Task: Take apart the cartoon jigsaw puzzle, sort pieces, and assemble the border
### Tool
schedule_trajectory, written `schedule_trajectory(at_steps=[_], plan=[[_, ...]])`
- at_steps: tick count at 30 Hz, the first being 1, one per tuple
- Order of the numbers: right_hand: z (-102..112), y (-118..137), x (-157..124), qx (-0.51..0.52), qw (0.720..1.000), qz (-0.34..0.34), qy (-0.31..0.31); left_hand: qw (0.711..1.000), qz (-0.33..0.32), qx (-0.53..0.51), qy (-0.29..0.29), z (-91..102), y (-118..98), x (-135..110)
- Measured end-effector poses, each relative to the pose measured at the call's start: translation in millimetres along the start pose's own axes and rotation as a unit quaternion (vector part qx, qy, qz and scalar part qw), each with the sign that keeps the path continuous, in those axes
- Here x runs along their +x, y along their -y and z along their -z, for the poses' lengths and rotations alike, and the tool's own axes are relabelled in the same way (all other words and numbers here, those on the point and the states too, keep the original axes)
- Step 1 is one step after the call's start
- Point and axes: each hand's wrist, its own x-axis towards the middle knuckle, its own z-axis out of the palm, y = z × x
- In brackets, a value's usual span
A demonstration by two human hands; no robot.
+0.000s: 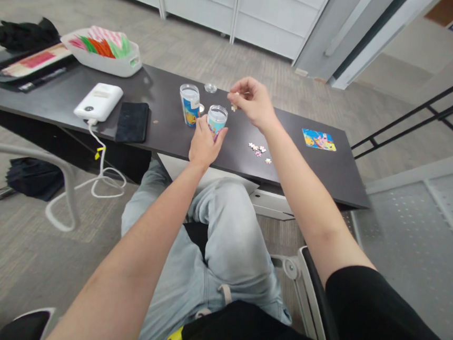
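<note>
My left hand (207, 143) is wrapped round a clear plastic jar (217, 117) with a blue and pink printed label, standing on the dark table with its mouth uncovered. Just right of the jar's rim, my right hand (252, 101) pinches small jigsaw puzzle pieces (234, 106) between thumb and fingers; how many is hidden. A second clear jar (189, 105) with a blue and yellow label stands to the left. Several loose puzzle pieces (258, 150) lie on the table below my right forearm. Behind the jars rests a clear round lid (210, 87).
On the right of the dark table (293, 136) lies a colourful picture card (318, 139). To the left are a black phone (132, 122), a white power bank (98, 101) with a cable, a white basket (101, 62) of colourful packets and a black tray (33, 66).
</note>
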Motion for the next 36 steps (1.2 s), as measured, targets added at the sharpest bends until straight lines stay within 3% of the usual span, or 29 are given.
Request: schedule_trajectory(at_steps=[5, 12, 15, 19, 23, 26, 30, 36], plan=[[-27.7, 7.6, 8.2, -0.014, 1.0, 0.011, 0.025, 1.0, 0.007, 0.0, -0.002, 0.3, -6.2, -2.6], [-20.1, 9.0, -8.3, -0.036, 0.998, 0.011, 0.046, 1.0, 0.01, 0.017, 0.0, -0.9, -7.2, -3.3], [-2.7, 5.4, -13.3, -0.035, 0.999, 0.018, 0.032, 1.0, 0.0, 0.008, -0.001, -1.4, -5.7, -3.3], [44.3, -9.6, -36.9, -0.078, 0.997, 0.011, 0.003, 1.0, -0.001, -0.01, -0.016, -3.8, -2.0, -2.2], [101.3, -37.6, -95.6, -0.202, 0.979, -0.032, -0.014, 1.0, -0.005, -0.017, -0.019, -5.0, -0.8, -0.8], [129.0, -61.1, -145.6, -0.28, 0.954, -0.103, 0.004, 1.0, -0.001, 0.006, -0.006, -2.5, -4.0, -0.9], [135.6, -83.7, -182.8, -0.312, 0.934, -0.172, 0.001, 0.999, 0.007, 0.045, 0.012, 2.2, -8.6, -0.9], [120.8, -85.6, -174.9, -0.312, 0.932, -0.186, -0.016, 0.999, 0.004, 0.047, 0.004, 2.5, -5.0, 1.6]])
